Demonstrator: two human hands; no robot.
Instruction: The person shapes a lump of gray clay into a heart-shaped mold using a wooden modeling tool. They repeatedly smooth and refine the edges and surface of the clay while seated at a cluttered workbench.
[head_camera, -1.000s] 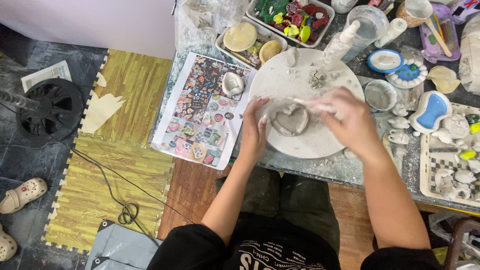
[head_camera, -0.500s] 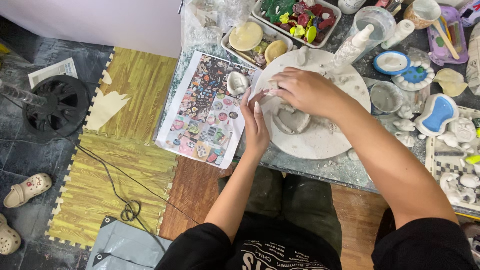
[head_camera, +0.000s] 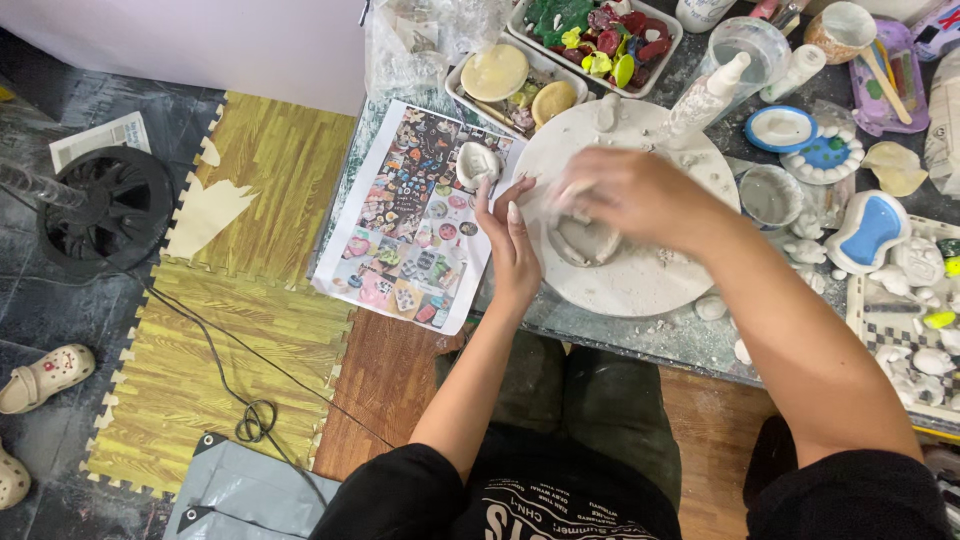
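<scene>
A round white board (head_camera: 640, 285) dusted with clay lies on the table in front of me. On it sits a heart-shaped grey clay dish (head_camera: 590, 245). My left hand (head_camera: 515, 245) rests flat against the board's left edge, fingers straight, holding nothing. My right hand (head_camera: 625, 195) hovers over the dish's upper left rim with its fingers curled and pinched on a pale bit of clay (head_camera: 567, 190). The hand hides part of the dish.
A printed sheet of colourful pictures (head_camera: 410, 230) lies left of the board with a small clay shell (head_camera: 478, 162) on it. Trays of coloured pieces (head_camera: 600, 40), a squeeze bottle (head_camera: 705, 95), a cup (head_camera: 770, 195) and blue-filled moulds (head_camera: 870, 230) crowd the back and right. Foam mats (head_camera: 250, 300) and a black fan (head_camera: 100, 210) lie on the floor.
My right hand has moved from the right side of the dish across to its upper left. My left hand has slid off the dish to the board's left edge.
</scene>
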